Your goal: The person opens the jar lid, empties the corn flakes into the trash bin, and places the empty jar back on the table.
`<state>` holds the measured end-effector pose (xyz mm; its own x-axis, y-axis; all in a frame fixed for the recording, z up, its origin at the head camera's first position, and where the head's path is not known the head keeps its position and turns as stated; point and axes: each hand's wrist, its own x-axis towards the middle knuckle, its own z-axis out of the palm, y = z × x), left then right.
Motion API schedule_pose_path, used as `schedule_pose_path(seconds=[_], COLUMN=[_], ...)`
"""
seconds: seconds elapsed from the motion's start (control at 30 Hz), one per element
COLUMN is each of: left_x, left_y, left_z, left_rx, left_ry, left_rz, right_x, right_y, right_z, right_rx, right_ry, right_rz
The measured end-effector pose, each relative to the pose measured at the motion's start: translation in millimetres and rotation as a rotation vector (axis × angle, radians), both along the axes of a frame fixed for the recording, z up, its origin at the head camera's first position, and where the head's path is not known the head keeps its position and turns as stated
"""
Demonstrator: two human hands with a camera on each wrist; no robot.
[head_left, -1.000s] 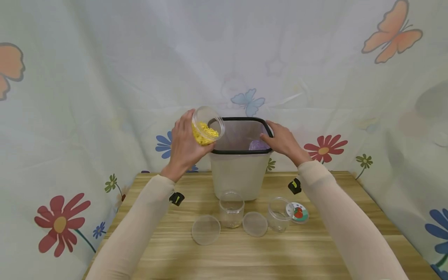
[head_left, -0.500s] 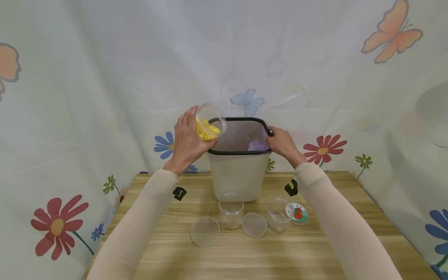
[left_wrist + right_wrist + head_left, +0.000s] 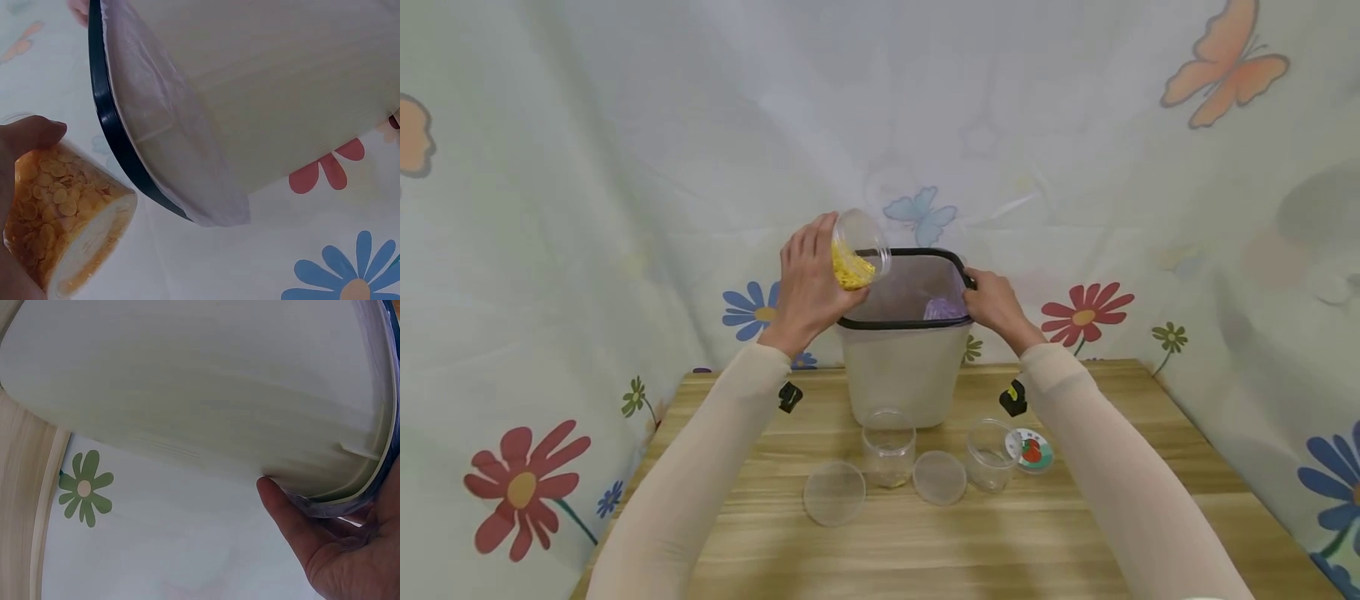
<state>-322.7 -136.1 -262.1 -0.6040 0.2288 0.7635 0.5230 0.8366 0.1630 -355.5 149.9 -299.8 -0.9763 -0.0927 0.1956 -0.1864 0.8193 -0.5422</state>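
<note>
My left hand [image 3: 811, 287] grips a clear plastic jar [image 3: 859, 237] of corn flakes [image 3: 852, 268], tilted with its mouth towards the bin. The jar is just above the left side of the black rim [image 3: 906, 323]; in the left wrist view the flakes [image 3: 59, 200] lie heaped inside it. The pale trash bin [image 3: 902, 375] stands upright, lined with a thin bag, and a purple crumpled piece [image 3: 942, 309] shows inside. At the bin's right edge my right hand [image 3: 996, 304] holds the rim, its fingers [image 3: 284, 515] partly under the edge in the right wrist view.
Two clear jars without lids, the left jar [image 3: 889, 454] and the right jar [image 3: 991, 458], stand on the wooden table [image 3: 895, 550] before the bin. Two translucent lids [image 3: 835, 493] lie flat nearby, and a lid with a tomato picture [image 3: 1032, 452] is beside the right jar.
My left hand has risen slightly and moved right, tipping the jar a little further towards the bin. My right hand has closed more firmly around the rim. The flakes remain in the jar.
</note>
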Motion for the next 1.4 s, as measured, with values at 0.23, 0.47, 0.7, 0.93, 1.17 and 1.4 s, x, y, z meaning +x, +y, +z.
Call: schedule_pose_path(seconds=[0.23,0.47,0.7,0.93,1.17,1.4], left_x=[-5.4,-11.3,-13.8,-17.7,-20.4,-21.3], left_y=[3.9,6.1,7.1,9.9,10.8,8.9], left_z=[5.2,3.7,2.7,2.3,1.6,-0.1], left_rx=[-0.06,-0.1,-0.165,-0.236,-0.304,-0.345], left_ry=[-0.005,-0.022,-0.05,-0.028,-0.025,-0.031], left_rz=[0.022,0.032,0.05,0.081,0.108,0.126], right_x=[-2.2,-0.9,-2.7,-3.8,-4.7,-4.9], right_y=[-2,-2,-3,-6,-6,-6], right_z=[0.9,-0.7,-3.4,-5.3,-6.1,-6.0], right_rx=[-0.006,-0.01,-0.026,-0.032,-0.034,-0.032], right_ry=[-0.011,-0.023,-0.012,-0.008,-0.009,-0.009], right_rz=[-0.009,0.002,-0.004,-0.008,-0.003,-0.006])
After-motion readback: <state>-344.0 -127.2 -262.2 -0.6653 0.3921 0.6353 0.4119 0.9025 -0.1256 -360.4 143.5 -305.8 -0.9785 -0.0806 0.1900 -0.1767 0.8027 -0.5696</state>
